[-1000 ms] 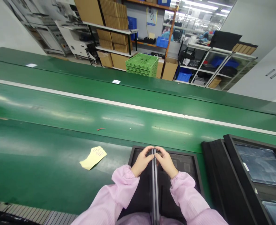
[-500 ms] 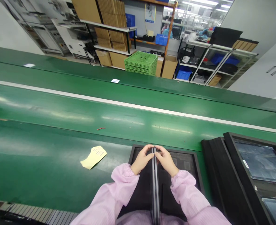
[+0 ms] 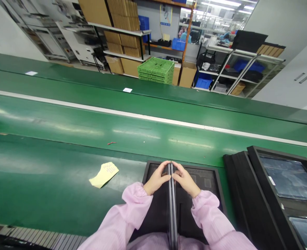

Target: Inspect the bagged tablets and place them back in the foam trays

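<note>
Two thin flat devices [image 3: 172, 208] stand on edge, face to face, above a black foam tray [image 3: 200, 177]. My left hand [image 3: 157, 178] grips their far end from the left, fingertips over the top edge and thumb toward the seam. From the right, my right hand [image 3: 186, 180] holds the same end in a mirrored grip, its thumb close to the left one. The fingertips of both hands nearly meet at the far end. The near end of the devices reaches down to my body.
A yellow paper [image 3: 104, 174] with small marks lies left of the tray. Beyond is a red scrap [image 3: 112, 143] on the green bench [image 3: 51, 166]. At the right, black foam trays [image 3: 255, 198] are stacked, the top one holding screens [image 3: 290, 177]. Green crates [image 3: 155, 70] stand behind the bench.
Both hands keep their hold on the devices, with small shifts of the fingers and thumbs. My wrists have moved slightly apart. The view has shifted slightly.
</note>
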